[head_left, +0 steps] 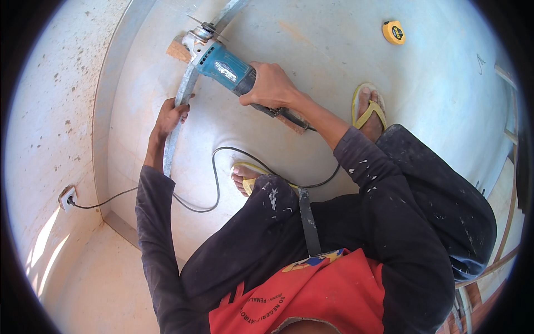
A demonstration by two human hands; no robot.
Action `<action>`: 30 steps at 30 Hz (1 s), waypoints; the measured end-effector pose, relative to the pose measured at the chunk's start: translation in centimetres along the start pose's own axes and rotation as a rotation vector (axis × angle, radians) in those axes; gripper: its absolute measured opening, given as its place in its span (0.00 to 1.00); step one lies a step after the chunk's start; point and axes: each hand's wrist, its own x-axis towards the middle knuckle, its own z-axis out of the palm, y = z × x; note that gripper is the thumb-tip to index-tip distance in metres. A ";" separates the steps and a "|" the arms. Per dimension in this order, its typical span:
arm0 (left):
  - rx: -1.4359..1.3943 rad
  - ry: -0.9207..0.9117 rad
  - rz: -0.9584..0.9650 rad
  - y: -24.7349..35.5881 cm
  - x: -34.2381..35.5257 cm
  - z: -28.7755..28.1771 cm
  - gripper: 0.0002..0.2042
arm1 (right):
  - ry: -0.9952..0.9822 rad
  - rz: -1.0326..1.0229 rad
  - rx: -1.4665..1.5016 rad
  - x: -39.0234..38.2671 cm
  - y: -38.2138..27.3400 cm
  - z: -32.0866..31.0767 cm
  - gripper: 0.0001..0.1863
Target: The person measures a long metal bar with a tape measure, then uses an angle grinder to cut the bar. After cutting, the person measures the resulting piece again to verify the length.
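Observation:
My right hand (267, 84) is wrapped round the body of a teal and black angle grinder (222, 65). Its thin disc (207, 28) is at the head, over a long grey metal strip (169, 146). My left hand (173, 116) grips that strip below the grinder head. A wooden piece (177, 51) lies under the strip beside the head, and more wood (292, 123) shows below the grinder's handle. Whether the disc is spinning or touches the metal, I cannot tell.
A black cord (214, 183) snakes across the pale floor (300, 50) to a wall socket (69, 199) at left. A yellow tape measure (394, 32) lies at upper right. My sandalled feet (368, 108) are apart. A speckled wall (61, 111) rises at left; boards (506, 222) edge the right.

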 end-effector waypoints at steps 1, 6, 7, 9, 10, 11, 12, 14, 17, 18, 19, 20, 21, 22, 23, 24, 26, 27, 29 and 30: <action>-0.013 -0.007 -0.006 0.0 0.0 0.0 0.24 | -0.002 0.000 0.006 0.0 0.0 0.0 0.29; -0.058 -0.017 -0.004 0.5 -0.3 0.2 0.25 | -0.029 0.009 0.011 0.0 -0.2 -0.3 0.32; -0.082 -0.028 0.001 0.6 -0.4 0.2 0.25 | -0.034 0.010 0.017 0.0 -0.2 -0.3 0.32; -0.080 -0.038 -0.027 0.8 -0.5 0.2 0.25 | -0.027 0.000 0.026 0.0 -0.2 -0.2 0.31; -0.083 -0.047 -0.036 1.0 -0.6 0.2 0.25 | -0.016 -0.011 0.030 0.0 -0.2 -0.2 0.31; -0.088 -0.048 -0.047 1.1 -0.7 0.2 0.26 | -0.009 -0.013 0.027 0.1 -0.1 -0.1 0.31; -0.094 -0.048 -0.057 1.3 -0.8 0.2 0.26 | -0.007 -0.016 0.030 0.1 -0.1 -0.1 0.31; -0.099 -0.053 -0.059 1.7 -1.0 0.4 0.25 | -0.020 0.011 0.021 0.1 -0.1 -0.1 0.30; -0.065 -0.022 -0.058 2.3 -1.3 0.8 0.23 | -0.020 0.010 0.012 0.0 -0.1 -0.2 0.30; -0.030 0.020 -0.072 2.5 -1.4 1.0 0.24 | -0.021 0.003 0.018 0.0 -0.2 -0.2 0.30; -0.002 0.044 -0.071 2.7 -1.5 1.1 0.25 | -0.023 0.001 0.019 0.0 -0.2 -0.2 0.30; -0.004 0.058 -0.085 3.0 -1.6 1.2 0.26 | -0.024 0.001 0.021 0.0 -0.2 -0.2 0.30; -0.013 0.054 -0.083 3.1 -1.7 1.3 0.28 | -0.028 0.003 0.021 -0.1 -0.3 -0.3 0.31; -0.018 0.057 -0.082 3.3 -1.8 1.3 0.29 | -0.033 0.005 0.020 -0.1 -0.3 -0.3 0.31; -0.019 0.048 -0.086 3.4 -1.9 1.3 0.29 | -0.038 0.006 0.019 -0.1 -0.3 -0.3 0.31; -0.016 0.046 -0.090 3.5 -1.9 1.2 0.29 | -0.038 0.011 0.013 -0.1 -0.3 -0.3 0.31; -0.018 0.037 -0.083 3.5 -1.9 1.0 0.28 | -0.041 0.026 -0.002 0.0 -0.3 -0.3 0.32; -0.022 0.031 -0.072 3.4 -1.8 1.0 0.28 | -0.036 0.018 -0.004 0.0 -0.3 -0.3 0.32; -0.028 0.022 -0.059 3.3 -1.8 0.8 0.28 | -0.035 0.018 -0.015 0.1 -0.2 -0.2 0.32; -0.029 0.019 -0.056 3.3 -1.9 0.8 0.28 | -0.031 0.010 -0.012 0.1 -0.1 -0.2 0.33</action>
